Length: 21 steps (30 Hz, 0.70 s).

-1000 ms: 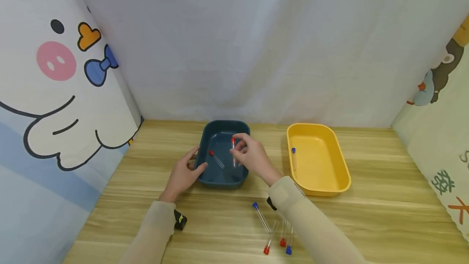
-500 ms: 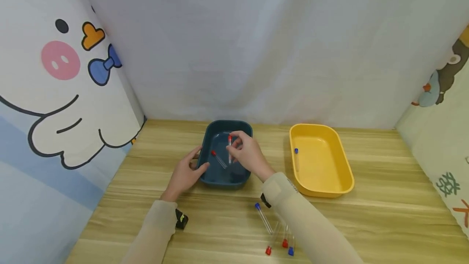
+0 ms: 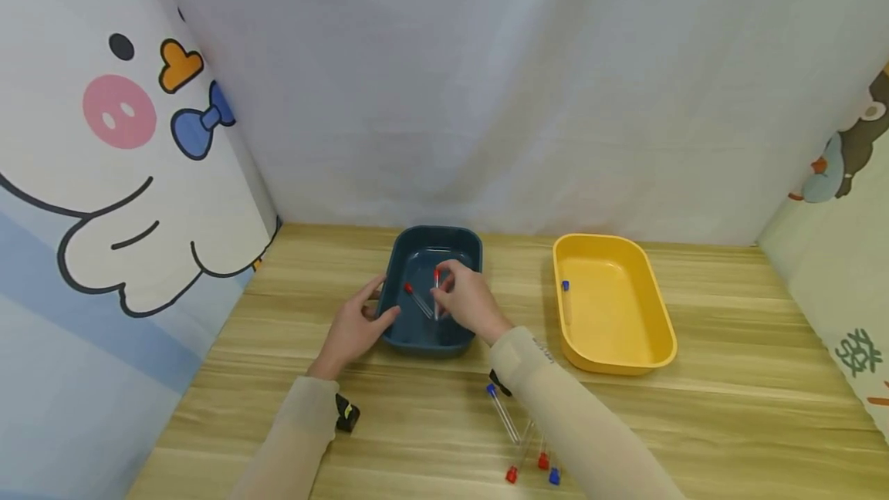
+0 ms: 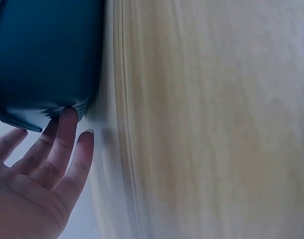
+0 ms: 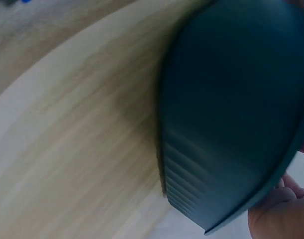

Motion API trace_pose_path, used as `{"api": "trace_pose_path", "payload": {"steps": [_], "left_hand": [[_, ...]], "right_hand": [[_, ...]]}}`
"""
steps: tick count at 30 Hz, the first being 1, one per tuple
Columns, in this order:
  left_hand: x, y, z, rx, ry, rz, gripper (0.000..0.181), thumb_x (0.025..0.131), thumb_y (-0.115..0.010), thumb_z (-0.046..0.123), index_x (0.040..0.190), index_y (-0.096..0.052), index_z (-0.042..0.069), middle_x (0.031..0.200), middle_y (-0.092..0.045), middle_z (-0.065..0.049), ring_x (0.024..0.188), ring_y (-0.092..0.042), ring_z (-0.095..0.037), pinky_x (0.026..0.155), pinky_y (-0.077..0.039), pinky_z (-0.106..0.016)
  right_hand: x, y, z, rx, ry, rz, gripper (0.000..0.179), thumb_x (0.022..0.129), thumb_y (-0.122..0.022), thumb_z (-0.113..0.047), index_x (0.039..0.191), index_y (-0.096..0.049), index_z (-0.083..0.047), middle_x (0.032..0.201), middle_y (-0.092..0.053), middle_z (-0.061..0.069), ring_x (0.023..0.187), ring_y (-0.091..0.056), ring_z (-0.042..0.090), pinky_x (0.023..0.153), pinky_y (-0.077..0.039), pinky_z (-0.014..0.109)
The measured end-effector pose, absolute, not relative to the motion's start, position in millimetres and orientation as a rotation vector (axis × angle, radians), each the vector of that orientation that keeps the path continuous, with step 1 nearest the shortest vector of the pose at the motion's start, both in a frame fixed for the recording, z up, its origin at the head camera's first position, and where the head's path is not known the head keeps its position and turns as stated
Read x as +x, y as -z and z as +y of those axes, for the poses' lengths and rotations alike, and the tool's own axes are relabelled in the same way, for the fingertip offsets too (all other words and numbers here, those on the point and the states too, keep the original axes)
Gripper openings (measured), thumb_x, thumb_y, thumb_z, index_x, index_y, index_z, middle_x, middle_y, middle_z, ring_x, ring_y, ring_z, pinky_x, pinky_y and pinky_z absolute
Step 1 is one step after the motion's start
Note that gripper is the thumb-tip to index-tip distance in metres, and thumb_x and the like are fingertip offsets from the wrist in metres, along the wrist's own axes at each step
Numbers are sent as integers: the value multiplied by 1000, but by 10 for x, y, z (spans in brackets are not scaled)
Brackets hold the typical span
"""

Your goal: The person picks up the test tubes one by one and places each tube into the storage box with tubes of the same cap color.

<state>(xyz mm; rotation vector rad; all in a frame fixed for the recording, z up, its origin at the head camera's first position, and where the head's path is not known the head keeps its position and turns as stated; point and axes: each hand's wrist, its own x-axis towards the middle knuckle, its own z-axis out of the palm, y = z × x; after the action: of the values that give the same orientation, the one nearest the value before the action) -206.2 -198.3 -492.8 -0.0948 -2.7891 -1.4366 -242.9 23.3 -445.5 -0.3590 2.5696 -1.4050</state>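
Note:
In the head view, my left hand (image 3: 351, 330) holds the left side of a dark blue tray (image 3: 425, 348), thumb over the rim and fingers along the outer wall. The left wrist view shows the fingertips (image 4: 68, 115) against that wall. My right hand (image 3: 470, 301) reaches over the tray's right side and pinches a clear test tube with a red cap (image 3: 437, 275), upright and low inside the tray. A second red-capped test tube (image 3: 420, 302) lies slanted on the tray floor, its lower end close to the held one. The right wrist view shows the tray's outer wall (image 5: 226, 114).
A yellow tray (image 3: 618, 367) stands to the right with a blue-capped test tube (image 3: 566, 303) at its left side. A blue-capped test tube (image 3: 503, 413) lies on the wooden table (image 3: 403, 438). Several more, including a red-capped test tube (image 3: 512, 474), lie in front, partly under my right forearm.
My right hand has moved the red-capped test tube left within the dark blue tray, then lowered it beside the lying one. My left hand keeps its hold. The head view has shifted slightly.

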Motion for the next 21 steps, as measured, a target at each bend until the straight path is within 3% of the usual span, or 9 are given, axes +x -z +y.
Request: {"api": "trace_pose_path", "payload": {"steps": [4,10,21], "left_hand": [[-2054,4945,-1992,-97,1446,-2781,69,97,-73,25,159,-43,17,137,-64,-19,90,-68,-22,72,-53,-26],[-2049,4941,-2012,-89,1443,-2781,68,97,-73,25,158,-43,17,138,-64,-20,91,-68,-23,71,-53,-26],[-2046,4926,-1987,-95,1468,-2779,68,98,-72,24,158,-43,16,138,-64,-20,91,-67,-23,73,-53,-27]], "right_hand": [[-2436,4514,201,-350,1362,2573,47,99,-69,-9,142,-54,0,93,-70,13,61,-68,14,60,-59,26],[-2441,4510,138,-346,1338,2597,46,98,-68,-7,142,-54,2,95,-71,16,63,-71,20,59,-58,25],[-2482,4543,93,-313,1257,2701,43,98,-70,-10,138,-58,-3,93,-74,12,65,-68,15,62,-55,25]]}}
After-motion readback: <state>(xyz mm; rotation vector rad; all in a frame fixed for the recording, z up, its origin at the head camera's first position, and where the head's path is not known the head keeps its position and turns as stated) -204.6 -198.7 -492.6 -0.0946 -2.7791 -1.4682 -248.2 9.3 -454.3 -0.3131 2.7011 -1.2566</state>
